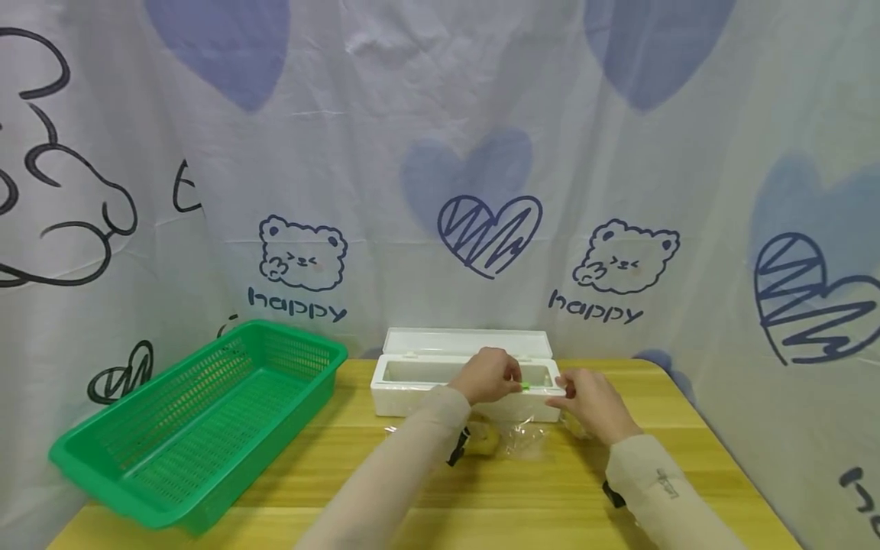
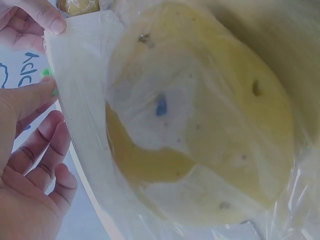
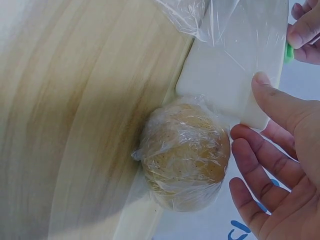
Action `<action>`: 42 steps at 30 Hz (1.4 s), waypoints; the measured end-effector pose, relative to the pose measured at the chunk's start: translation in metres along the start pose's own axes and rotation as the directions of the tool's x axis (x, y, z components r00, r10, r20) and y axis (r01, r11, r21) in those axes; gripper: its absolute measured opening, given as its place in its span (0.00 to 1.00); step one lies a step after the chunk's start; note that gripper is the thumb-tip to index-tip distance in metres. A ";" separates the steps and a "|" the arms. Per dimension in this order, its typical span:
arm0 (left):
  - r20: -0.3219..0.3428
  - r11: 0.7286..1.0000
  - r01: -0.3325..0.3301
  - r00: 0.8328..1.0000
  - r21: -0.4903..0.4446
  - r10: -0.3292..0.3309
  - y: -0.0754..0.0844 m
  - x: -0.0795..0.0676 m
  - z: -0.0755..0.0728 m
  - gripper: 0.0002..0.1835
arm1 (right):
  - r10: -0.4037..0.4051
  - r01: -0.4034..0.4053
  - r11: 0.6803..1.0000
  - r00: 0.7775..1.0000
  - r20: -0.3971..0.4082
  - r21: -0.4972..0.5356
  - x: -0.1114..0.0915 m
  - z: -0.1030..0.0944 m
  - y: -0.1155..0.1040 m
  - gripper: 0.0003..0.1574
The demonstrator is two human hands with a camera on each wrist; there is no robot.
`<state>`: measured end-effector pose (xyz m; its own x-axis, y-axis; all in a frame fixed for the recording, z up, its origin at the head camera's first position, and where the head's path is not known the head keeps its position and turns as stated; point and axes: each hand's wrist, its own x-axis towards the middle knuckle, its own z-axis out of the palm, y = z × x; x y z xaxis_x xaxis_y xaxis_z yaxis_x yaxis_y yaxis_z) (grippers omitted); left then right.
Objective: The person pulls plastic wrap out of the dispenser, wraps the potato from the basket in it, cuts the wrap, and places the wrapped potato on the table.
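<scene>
A white cling film dispenser box (image 1: 412, 402) stands at the back of the table with its lid (image 1: 467, 341) raised. My left hand (image 1: 488, 376) pinches a small green slider (image 1: 525, 386) on the box's front edge between thumb and index finger. At the right end of the box, my right hand (image 1: 596, 401) grips the corner, thumb on the front face. Clear film (image 1: 528, 439) hangs from the box onto the table. Beneath my left wrist lies a potato (image 2: 240, 115) under that film. Another potato (image 3: 185, 155), wrapped in film, rests beside the box's right end, below my right hand.
A long green plastic basket (image 1: 264, 409) with mesh sides stands on the left of the wooden table (image 1: 509, 504). A printed curtain (image 1: 467, 298) hangs directly behind the box and along both sides.
</scene>
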<state>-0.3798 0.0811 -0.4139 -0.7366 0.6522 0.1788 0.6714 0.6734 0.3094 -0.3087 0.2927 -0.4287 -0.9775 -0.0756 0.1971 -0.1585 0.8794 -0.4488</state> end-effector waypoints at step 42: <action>-0.005 0.997 0.018 1.000 -0.078 -0.019 -0.058 -0.058 -0.032 0.06 | -0.031 0.030 0.999 0.999 0.044 0.036 0.004 -0.003 0.004 0.28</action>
<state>-0.3790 -0.0069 -0.4121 -0.7494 0.6377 0.1781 0.6495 0.6559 0.3845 -0.3131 0.2971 -0.4267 -0.9771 -0.1236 0.1729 -0.1926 0.8595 -0.4735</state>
